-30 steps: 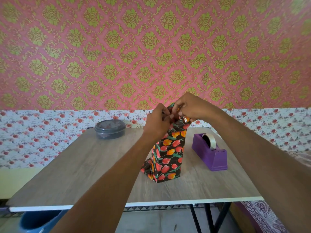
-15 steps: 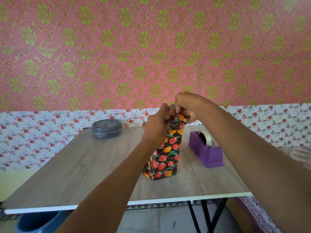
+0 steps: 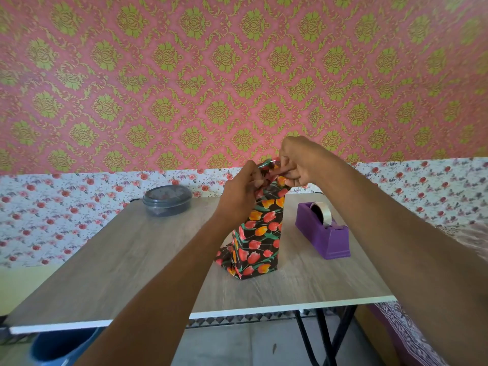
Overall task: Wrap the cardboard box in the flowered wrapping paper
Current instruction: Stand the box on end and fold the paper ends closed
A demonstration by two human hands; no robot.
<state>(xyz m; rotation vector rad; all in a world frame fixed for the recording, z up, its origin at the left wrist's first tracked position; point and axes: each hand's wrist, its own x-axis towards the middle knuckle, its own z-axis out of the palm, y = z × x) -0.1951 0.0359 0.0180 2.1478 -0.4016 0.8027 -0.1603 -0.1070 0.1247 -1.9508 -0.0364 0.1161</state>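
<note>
A tall box stands upright in the middle of the table, covered in black wrapping paper with red and orange tulips (image 3: 260, 239); no bare cardboard shows. My left hand (image 3: 241, 190) grips the paper at the box's upper left. My right hand (image 3: 297, 166) pinches the folded paper flap at the very top. Both hands meet over the top end and hide most of the fold. A loose paper flap sticks out at the bottom left of the box.
A purple tape dispenser (image 3: 323, 232) with a roll of clear tape stands to the right of the box. A grey lidded round container (image 3: 167, 199) sits at the back left of the wooden table (image 3: 118, 260). A blue bin (image 3: 60, 344) shows below the table's front edge.
Both hands stay at the top of the box and work the paper fold; the fingers shifted slightly. The camera view has drifted a little to the right.
</note>
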